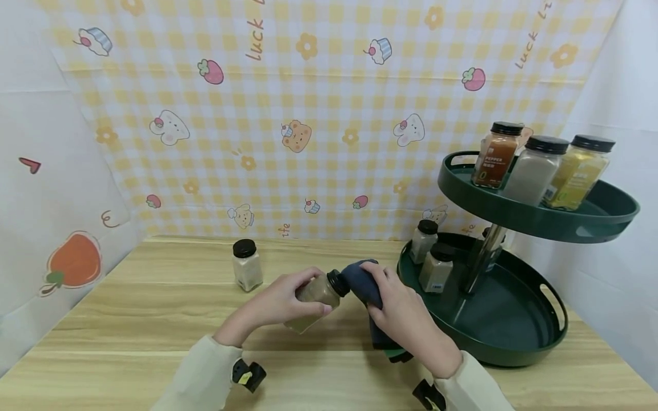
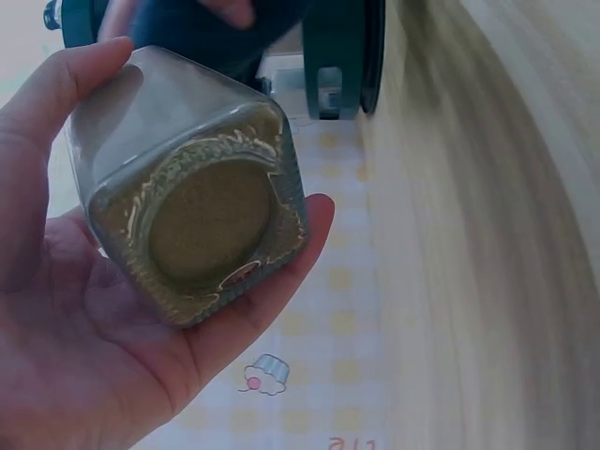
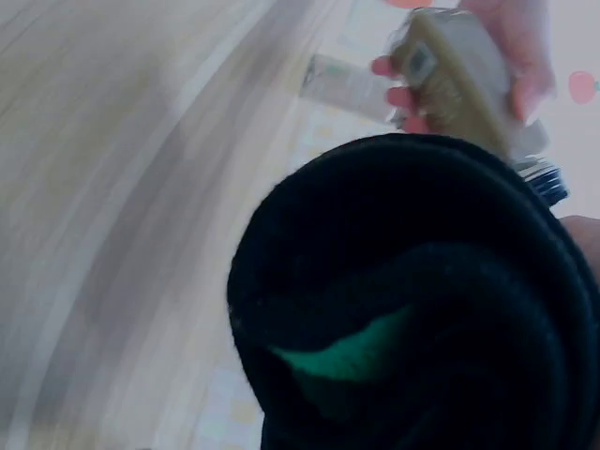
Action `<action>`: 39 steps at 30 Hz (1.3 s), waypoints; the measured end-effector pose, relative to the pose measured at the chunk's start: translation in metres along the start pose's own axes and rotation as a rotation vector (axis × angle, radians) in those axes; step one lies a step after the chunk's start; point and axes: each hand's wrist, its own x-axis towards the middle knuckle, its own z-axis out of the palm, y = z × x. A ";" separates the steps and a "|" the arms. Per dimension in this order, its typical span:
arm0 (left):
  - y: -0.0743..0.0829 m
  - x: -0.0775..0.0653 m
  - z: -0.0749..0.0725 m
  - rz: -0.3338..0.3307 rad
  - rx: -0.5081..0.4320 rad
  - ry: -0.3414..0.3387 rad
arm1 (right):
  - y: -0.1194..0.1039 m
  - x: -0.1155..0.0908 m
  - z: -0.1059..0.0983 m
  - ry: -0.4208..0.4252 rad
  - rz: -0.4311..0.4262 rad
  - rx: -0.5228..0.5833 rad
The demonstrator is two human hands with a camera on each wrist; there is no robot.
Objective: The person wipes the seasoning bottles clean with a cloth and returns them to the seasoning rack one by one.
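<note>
My left hand (image 1: 281, 302) grips a square glass spice jar (image 1: 315, 292) of brownish powder, tilted with its black lid up and to the right. The left wrist view looks at the base of this jar (image 2: 202, 220), with fingers and thumb around its sides. In my right hand (image 1: 403, 305) is a bunched dark navy cloth (image 1: 364, 284), held right at the jar's lid. Folds of the cloth (image 3: 375, 197) fill much of the right wrist view, with a bit of green showing inside.
A spice jar (image 1: 248, 267) with a black lid stands at the back left of the wooden table (image 1: 128, 319). To the right is a two-tier green rack (image 1: 514, 337). Its upper tray (image 1: 560, 225) bears three jars, including a red-brown pepper jar (image 1: 496, 157); smaller jars (image 1: 436, 273) stand below.
</note>
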 end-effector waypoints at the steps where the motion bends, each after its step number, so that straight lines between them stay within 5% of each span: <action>1: 0.001 0.000 -0.001 -0.001 -0.002 0.001 | 0.002 0.000 0.001 -0.006 0.009 -0.002; 18: 0.001 0.001 -0.001 0.003 0.040 0.004 | -0.020 -0.008 -0.015 0.024 -0.038 0.003; 30: 0.004 -0.001 -0.001 0.032 0.032 -0.015 | -0.003 -0.002 -0.002 0.022 -0.011 -0.040; 39: 0.004 -0.001 -0.001 0.047 0.038 -0.018 | -0.019 -0.007 -0.015 0.018 -0.035 -0.030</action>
